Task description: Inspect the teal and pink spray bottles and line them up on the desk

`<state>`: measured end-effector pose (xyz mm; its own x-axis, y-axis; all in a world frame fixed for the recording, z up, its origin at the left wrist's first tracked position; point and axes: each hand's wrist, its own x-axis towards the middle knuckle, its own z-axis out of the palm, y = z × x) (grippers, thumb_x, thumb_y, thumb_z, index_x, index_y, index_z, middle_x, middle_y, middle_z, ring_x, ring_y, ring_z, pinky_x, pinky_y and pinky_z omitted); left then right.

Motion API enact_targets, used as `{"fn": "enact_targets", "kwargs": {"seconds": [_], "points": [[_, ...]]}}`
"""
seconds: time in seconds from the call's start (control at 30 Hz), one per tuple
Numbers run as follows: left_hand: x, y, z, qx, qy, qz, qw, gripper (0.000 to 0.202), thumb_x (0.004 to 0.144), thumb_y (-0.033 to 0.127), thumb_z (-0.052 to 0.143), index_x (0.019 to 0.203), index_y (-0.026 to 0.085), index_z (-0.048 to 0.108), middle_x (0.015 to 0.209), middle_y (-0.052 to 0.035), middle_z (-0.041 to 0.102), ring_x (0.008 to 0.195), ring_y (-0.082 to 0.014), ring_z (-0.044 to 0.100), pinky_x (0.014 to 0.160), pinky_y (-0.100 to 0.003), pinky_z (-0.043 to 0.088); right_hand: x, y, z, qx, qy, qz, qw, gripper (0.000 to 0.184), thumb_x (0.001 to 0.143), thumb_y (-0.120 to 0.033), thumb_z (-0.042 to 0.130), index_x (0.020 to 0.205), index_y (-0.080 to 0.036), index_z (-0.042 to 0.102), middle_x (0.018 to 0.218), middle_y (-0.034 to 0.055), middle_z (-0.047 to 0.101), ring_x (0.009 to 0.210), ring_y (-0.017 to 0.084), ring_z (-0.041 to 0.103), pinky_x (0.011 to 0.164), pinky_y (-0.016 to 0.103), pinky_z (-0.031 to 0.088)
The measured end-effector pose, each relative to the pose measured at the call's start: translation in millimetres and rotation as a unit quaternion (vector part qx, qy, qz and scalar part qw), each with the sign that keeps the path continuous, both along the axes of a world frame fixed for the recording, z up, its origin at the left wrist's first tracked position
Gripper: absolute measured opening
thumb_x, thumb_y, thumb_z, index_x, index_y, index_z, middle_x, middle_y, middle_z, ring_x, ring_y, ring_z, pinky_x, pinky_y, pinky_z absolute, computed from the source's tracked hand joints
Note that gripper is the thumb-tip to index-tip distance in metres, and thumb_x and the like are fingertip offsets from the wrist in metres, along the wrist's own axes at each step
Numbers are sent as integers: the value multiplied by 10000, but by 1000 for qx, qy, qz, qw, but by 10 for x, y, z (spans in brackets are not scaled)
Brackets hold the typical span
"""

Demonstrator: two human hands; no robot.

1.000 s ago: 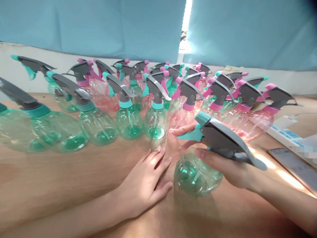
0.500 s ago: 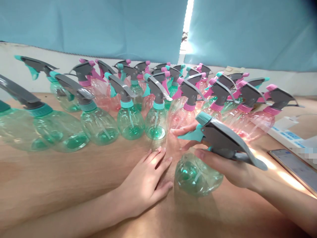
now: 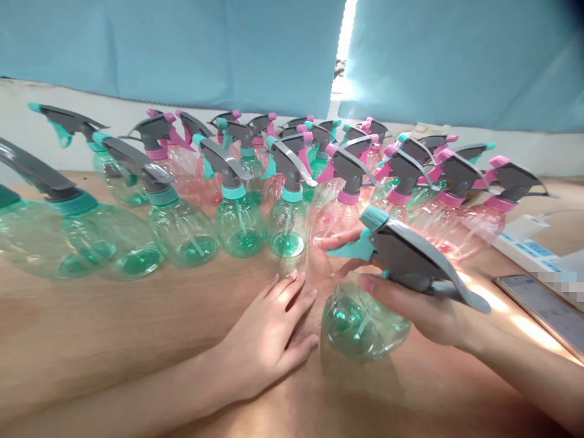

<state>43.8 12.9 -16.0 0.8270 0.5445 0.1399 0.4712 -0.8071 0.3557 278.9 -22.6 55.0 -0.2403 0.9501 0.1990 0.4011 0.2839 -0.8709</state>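
My right hand (image 3: pixel 406 304) is wrapped round the neck of a clear green spray bottle (image 3: pixel 360 322) with a grey head and turquoise trigger. Its index finger stretches out beside the trigger. The bottle is tilted, its base toward the lower left; whether it touches the table cannot be made out. My left hand (image 3: pixel 274 340) lies flat on the wooden table (image 3: pixel 159 328), fingers spread, left of that bottle and holding nothing. Just beyond its fingertips stands another green spray bottle (image 3: pixel 288 225), with a similar green bottle (image 3: pixel 240 225) beside it.
Several green and pink spray bottles stand in rows across the back, including a pink-collared bottle (image 3: pixel 347 207). At the right lie a phone (image 3: pixel 538 304) and a white power strip (image 3: pixel 531 249). A blue curtain (image 3: pixel 182 55) hangs behind.
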Motion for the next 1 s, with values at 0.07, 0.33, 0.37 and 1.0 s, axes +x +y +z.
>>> {"fn": "enact_targets", "kwargs": {"seconds": [0.07,0.33,0.37,1.0], "points": [[1,3,5,-5,-5,-1,1000,543,958,403,524,1429,146,441,1510,-196,374,1404,-369,302,1103,-586,279,2,5,-1,0,-3,-3,1000,427,909,-343,576,1333,-356,529,840,-7,730,808,211,713,878,422,542],[9,4,10,-9,-7,-1,1000,537,955,400,526,1422,144,453,1504,-197,384,1400,-381,307,1099,-594,283,-22,18,21,-15,25,13,999,429,914,-312,573,1337,-367,526,958,13,735,734,176,697,738,343,581],[7,4,8,-9,-9,-2,1000,536,955,399,528,1421,145,454,1505,-195,384,1399,-382,309,1100,-595,281,-22,18,21,-10,28,11,999,429,910,-311,580,1333,-365,529,997,18,733,794,184,702,748,338,580],[-1,-1,15,-11,-13,-1,1000,538,949,395,535,1421,149,454,1504,-192,384,1398,-378,312,1104,-588,280,-16,11,19,15,2,-4,1000,423,888,-326,595,1308,-353,545,987,12,735,908,218,705,850,386,558]]}}
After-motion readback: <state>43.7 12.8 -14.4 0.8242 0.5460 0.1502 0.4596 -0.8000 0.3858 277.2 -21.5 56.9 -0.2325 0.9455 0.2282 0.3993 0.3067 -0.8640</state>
